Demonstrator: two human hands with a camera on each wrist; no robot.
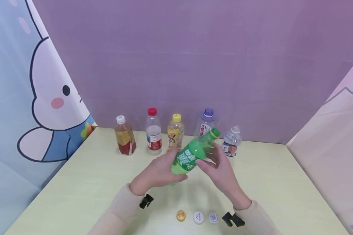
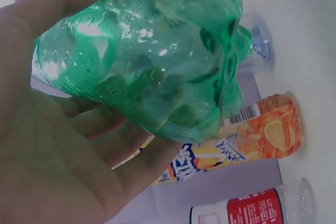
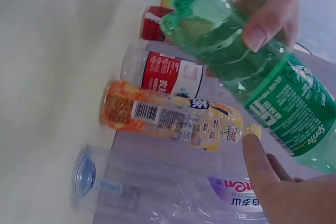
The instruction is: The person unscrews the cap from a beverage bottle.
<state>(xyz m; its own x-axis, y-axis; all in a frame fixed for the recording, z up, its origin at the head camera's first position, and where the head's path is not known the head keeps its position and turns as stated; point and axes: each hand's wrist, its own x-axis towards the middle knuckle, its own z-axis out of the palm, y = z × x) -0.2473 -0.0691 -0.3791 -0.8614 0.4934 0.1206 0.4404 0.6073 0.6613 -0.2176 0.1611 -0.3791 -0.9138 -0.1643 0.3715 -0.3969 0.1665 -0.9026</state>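
Note:
My left hand (image 1: 160,168) grips the lower part of a green Sprite bottle (image 1: 191,153), which tilts with its green-capped neck up and to the right. In the left wrist view, the bottle's lobed base (image 2: 226,61) sticks out past the fingers of that hand. My right hand (image 1: 222,169) is beside the bottle's upper half, its thumb at the label's edge and its other fingers spread behind the shoulder. From the right wrist, one finger (image 3: 260,163) of this hand extends close under the label, overlapping a yellow cap in the background.
Along the table's back stand a white-capped amber bottle (image 1: 125,137), a red-capped water bottle (image 1: 153,132), a yellow-capped juice bottle (image 1: 175,130), a Ganten bottle (image 1: 204,124) and a small clear bottle (image 1: 231,142). An orange cap (image 1: 180,215) and two whitish caps (image 1: 198,217) lie near the front.

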